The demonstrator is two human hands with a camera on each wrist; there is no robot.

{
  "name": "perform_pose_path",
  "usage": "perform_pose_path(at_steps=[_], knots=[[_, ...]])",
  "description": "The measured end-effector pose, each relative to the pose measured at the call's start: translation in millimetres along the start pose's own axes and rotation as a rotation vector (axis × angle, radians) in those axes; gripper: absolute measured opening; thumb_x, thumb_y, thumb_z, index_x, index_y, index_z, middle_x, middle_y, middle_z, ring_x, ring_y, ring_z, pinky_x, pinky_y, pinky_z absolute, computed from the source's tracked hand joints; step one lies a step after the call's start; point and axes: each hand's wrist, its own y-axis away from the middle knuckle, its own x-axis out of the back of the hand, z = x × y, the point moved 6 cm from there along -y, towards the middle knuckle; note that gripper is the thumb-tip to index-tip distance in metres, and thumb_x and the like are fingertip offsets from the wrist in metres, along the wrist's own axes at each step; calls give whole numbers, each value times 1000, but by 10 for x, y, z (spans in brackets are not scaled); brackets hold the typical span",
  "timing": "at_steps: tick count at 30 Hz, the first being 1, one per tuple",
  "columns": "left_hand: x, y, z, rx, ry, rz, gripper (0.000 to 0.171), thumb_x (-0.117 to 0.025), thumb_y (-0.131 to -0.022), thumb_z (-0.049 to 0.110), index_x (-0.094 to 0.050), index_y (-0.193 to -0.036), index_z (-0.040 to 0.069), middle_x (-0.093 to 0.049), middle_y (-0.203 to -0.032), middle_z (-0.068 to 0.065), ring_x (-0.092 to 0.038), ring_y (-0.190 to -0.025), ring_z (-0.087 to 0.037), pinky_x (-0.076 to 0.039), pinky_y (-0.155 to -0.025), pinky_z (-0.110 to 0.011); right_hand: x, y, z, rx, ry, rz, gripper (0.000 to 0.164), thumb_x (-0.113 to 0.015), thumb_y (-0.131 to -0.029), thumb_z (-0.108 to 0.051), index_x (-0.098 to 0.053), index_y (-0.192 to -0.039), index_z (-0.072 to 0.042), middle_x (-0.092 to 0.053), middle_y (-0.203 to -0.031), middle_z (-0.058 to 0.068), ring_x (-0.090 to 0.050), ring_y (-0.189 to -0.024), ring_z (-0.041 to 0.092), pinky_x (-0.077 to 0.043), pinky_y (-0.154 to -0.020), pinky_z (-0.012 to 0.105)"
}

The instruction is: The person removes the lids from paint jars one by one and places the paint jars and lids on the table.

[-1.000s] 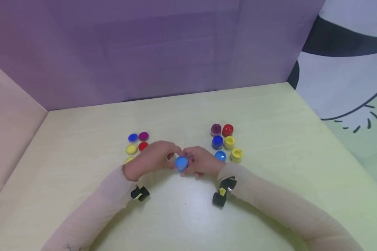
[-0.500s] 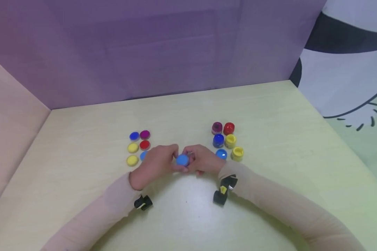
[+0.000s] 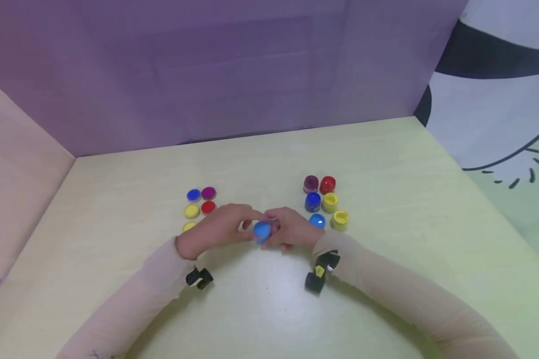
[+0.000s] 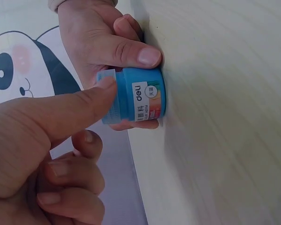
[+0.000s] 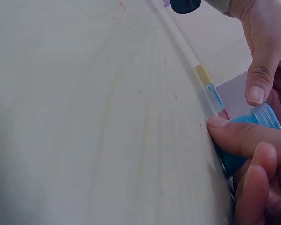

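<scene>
A light blue paint jar [image 4: 139, 96] with its lid [image 3: 262, 231] on is held just above or on the table, mid-front in the head view. My right hand [image 3: 296, 230] grips the jar's body, its thumb across the side above the label. At the lid is my left hand [image 3: 220, 227]. Its thumb [image 4: 91, 101] lies on the lid's ridged rim in the left wrist view, with the forefinger reaching round the far side in the head view. The right wrist view shows the jar [image 5: 234, 159] partly behind the right thumb and fingers.
Right of the hands stand open paint jars: purple [image 3: 311, 184], red [image 3: 327, 185], dark blue [image 3: 313, 202], light blue [image 3: 317, 221] and two yellow [image 3: 340, 220]. Loose lids, among them a red lid [image 3: 208, 207], lie at left, partly behind the left hand. A purple panel [image 3: 242, 70] borders the table's back.
My left hand drew back with the forefinger off the lid half a second ago, then turned forward over it again. The right hand keeps its hold on the jar.
</scene>
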Motion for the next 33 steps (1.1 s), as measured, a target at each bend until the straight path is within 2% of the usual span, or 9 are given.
perform_pose_path(at_steps=[6, 13, 18, 24, 33], knots=[[-7, -21, -2, 37, -9, 32, 37, -75, -82, 25, -65, -117, 18, -55, -77, 8, -49, -71, -12, -43, -62, -25, -5, 3, -1, 24, -13, -10, 34, -77, -77, -11, -61, -107, -15, -52, -63, 1, -47, -45, 14, -40, -46, 21], [-10, -37, 15, 128, -20, 53, 34, -76, -80, 29, -66, -110, 16, -53, -71, 6, -48, -66, -12, -40, -58, -25, -2, 22, -13, 28, -6, -5, 31, -76, -78, -10, -61, -105, -13, -51, -62, 0, -47, -45, 14, -41, -47, 21], [13, -22, 37, 127, -18, 75, 31, -75, -81, 28, -66, -107, 14, -53, -72, 6, -48, -67, -13, -41, -59, -25, -1, 21, -8, 21, 10, 3, 28, -77, -78, -11, -61, -101, -13, -51, -63, 1, -48, -46, 14, -42, -47, 21], [67, 65, 29, 118, 4, 107, 31, -75, -81, 29, -64, -105, 13, -52, -71, 6, -48, -68, -13, -41, -59, -25, -10, 14, -9, 25, 25, 11, 27, -77, -77, -10, -61, -98, -14, -52, -64, 1, -49, -46, 15, -43, -47, 22], [170, 226, -97, 155, -30, 146, 31, -73, -83, 27, -63, -109, 12, -52, -73, 4, -46, -67, -13, -40, -58, -26, 7, 44, -30, -56, 63, 44, 32, -78, -77, -16, -63, -106, -20, -52, -69, 2, -51, -50, 17, -45, -52, 24]])
